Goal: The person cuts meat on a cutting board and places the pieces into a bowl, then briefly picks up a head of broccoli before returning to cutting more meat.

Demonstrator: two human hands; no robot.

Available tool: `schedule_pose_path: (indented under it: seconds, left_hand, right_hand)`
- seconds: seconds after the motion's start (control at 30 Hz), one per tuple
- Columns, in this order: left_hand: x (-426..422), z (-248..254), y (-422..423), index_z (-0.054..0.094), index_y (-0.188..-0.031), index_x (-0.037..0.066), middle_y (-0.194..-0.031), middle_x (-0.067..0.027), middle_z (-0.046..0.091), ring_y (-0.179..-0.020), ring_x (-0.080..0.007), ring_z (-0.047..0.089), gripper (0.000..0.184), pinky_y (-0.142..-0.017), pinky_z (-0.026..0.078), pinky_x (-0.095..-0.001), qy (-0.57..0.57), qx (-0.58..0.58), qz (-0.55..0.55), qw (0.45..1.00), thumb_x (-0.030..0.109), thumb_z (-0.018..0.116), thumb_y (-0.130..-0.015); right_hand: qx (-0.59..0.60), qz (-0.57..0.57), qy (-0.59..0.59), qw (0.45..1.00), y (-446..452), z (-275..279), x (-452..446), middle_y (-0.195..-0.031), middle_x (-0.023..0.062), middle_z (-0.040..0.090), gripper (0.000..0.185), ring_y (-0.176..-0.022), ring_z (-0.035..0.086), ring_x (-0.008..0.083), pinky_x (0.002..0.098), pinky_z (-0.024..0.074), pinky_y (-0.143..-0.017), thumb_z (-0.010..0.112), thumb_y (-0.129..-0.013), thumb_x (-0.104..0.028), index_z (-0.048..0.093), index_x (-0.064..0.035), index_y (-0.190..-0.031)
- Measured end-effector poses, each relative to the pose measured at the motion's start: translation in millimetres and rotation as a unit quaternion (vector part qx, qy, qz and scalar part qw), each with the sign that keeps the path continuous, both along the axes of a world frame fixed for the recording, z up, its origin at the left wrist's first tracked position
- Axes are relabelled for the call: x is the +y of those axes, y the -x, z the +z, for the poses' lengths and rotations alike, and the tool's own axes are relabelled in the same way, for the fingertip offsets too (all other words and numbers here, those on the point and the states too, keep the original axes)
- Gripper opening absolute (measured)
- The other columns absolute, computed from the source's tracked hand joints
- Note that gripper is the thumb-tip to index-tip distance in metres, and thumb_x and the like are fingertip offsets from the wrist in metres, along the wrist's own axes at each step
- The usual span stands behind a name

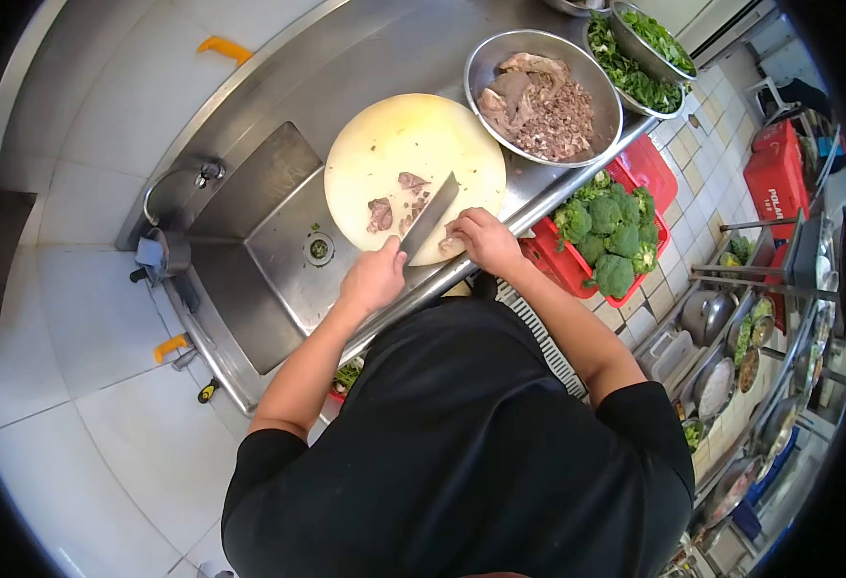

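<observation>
My left hand [375, 276] is closed round the handle of a broad-bladed kitchen knife [430, 220], its blade slanting up and right over a round cutting board [413, 125]. At the board's near right edge, my right hand [484, 241] is closed on a piece of meat [451, 238], partly hidden by the fingers. Left of the blade lie small chopped bits [417, 205] and two larger meat pieces, one lower [380, 215] and one higher [410, 181]. The board rests across the steel counter and partly over the sink.
Beyond the board to the right stands a steel bowl [474, 82] of chopped and whole meat. Bowls of leafy greens [625, 72] sit farther back. A red crate [544, 252] of broccoli is below the counter edge. The sink basin [278, 260] lies left, with a faucet [206, 173].
</observation>
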State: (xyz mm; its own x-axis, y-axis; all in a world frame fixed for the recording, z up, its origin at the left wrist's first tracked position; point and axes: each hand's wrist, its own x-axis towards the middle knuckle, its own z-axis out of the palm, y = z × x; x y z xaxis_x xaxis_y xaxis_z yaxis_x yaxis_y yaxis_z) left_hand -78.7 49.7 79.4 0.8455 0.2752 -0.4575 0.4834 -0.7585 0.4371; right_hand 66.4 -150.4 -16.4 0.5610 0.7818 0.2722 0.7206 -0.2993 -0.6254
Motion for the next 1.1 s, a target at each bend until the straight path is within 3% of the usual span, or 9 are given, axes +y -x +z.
schedule_pose_path:
  seconds: [0.13,0.33,0.53,0.67,0.77,0.87,1.0,1.03,1.1]
  left_hand:
    - [-31,10,9,0.053,-0.112,0.003,-0.089,-0.0331,0.068,-0.088,-0.0521,0.067,0.023,-0.081,0.051,-0.0614,-0.012,0.034,0.011,0.999,0.025,0.049,-0.104]
    - [-47,16,33,0.051,-0.112,0.002,-0.085,-0.0336,0.068,-0.084,-0.0541,0.066,0.023,-0.079,0.051,-0.0627,-0.026,0.070,0.026,0.997,0.024,0.050,-0.104]
    - [-60,-21,-14,0.048,-0.111,0.001,-0.082,-0.0340,0.067,-0.083,-0.0542,0.066,0.023,-0.079,0.051,-0.0637,-0.038,-0.001,0.044,0.998,0.023,0.051,-0.104]
    - [-61,11,8,0.049,-0.114,0.001,-0.082,-0.0340,0.067,-0.083,-0.0538,0.066,0.024,-0.077,0.050,-0.0633,-0.034,0.035,0.045,0.998,0.023,0.052,-0.103]
    - [-75,-25,11,0.050,-0.116,0.001,-0.083,-0.0336,0.067,-0.083,-0.0534,0.066,0.025,-0.077,0.050,-0.0624,-0.029,0.052,0.092,0.994,0.022,0.051,-0.103]
    - [-64,-31,-15,0.051,-0.114,0.001,-0.083,-0.0334,0.067,-0.083,-0.0533,0.066,0.024,-0.077,0.051,-0.0619,-0.028,-0.021,0.066,0.997,0.022,0.051,-0.103]
    - [-45,-7,-15,0.052,-0.110,0.002,-0.086,-0.0326,0.067,-0.086,-0.0525,0.066,0.023,-0.078,0.050,-0.0605,0.008,-0.057,0.122,0.991,0.024,0.053,-0.103]
    - [-41,-3,-11,0.052,-0.109,0.003,-0.090,-0.0329,0.067,-0.090,-0.0526,0.065,0.023,-0.078,0.049,-0.0592,0.010,-0.057,0.146,0.988,0.025,0.053,-0.104]
    - [-31,8,-6,0.051,-0.109,0.002,-0.092,-0.0325,0.067,-0.091,-0.0526,0.065,0.024,-0.078,0.049,-0.0582,0.035,-0.073,0.167,0.983,0.025,0.053,-0.104]
  right_hand:
    - [-0.043,-0.006,0.031,0.999,1,-10,4,-0.100,0.0082,0.065,0.009,-0.102,0.064,0.0279,0.0396,0.0538,-0.087,0.067,-0.087,-0.012,0.068,-0.0074,-0.094]
    - [-0.037,0.030,0.050,0.998,-7,-16,4,-0.096,0.0071,0.064,0.013,-0.102,0.062,0.0271,0.0400,0.0505,-0.093,0.059,-0.083,-0.008,0.067,-0.0073,-0.093]
    - [-0.035,0.049,0.050,0.997,-15,-23,1,-0.096,0.0063,0.065,0.016,-0.099,0.063,0.0259,0.0391,0.0529,-0.089,0.060,-0.080,-0.008,0.069,-0.0075,-0.093]
    - [-0.035,0.043,0.025,0.998,-19,-29,0,-0.093,0.0063,0.065,0.016,-0.097,0.064,0.0260,0.0386,0.0541,-0.087,0.060,-0.079,-0.007,0.070,-0.0080,-0.092]
    - [-0.028,0.052,0.015,0.998,-22,-26,-1,-0.092,0.0065,0.065,0.017,-0.096,0.064,0.0265,0.0389,0.0540,-0.087,0.061,-0.079,-0.006,0.070,-0.0082,-0.093]
    - [-0.024,0.087,0.001,0.996,-29,-24,-2,-0.090,0.0060,0.065,0.014,-0.095,0.064,0.0271,0.0397,0.0538,-0.087,0.062,-0.080,-0.005,0.070,-0.0079,-0.091]
    - [0.085,0.073,0.046,0.993,-38,-1,-2,-0.112,0.0118,0.060,0.028,-0.104,0.062,0.0320,0.0410,0.0521,-0.090,0.072,-0.078,-0.007,0.064,-0.0076,-0.105]
    - [0.057,0.099,0.031,0.993,-43,1,0,-0.120,0.0135,0.058,0.035,-0.111,0.059,0.0334,0.0421,0.0512,-0.092,0.077,-0.075,-0.009,0.063,-0.0062,-0.107]
    - [-0.021,0.188,-0.009,0.982,-54,14,8,-0.117,0.0129,0.059,0.034,-0.113,0.058,0.0328,0.0418,0.0506,-0.093,0.077,-0.077,-0.011,0.064,-0.0060,-0.108]
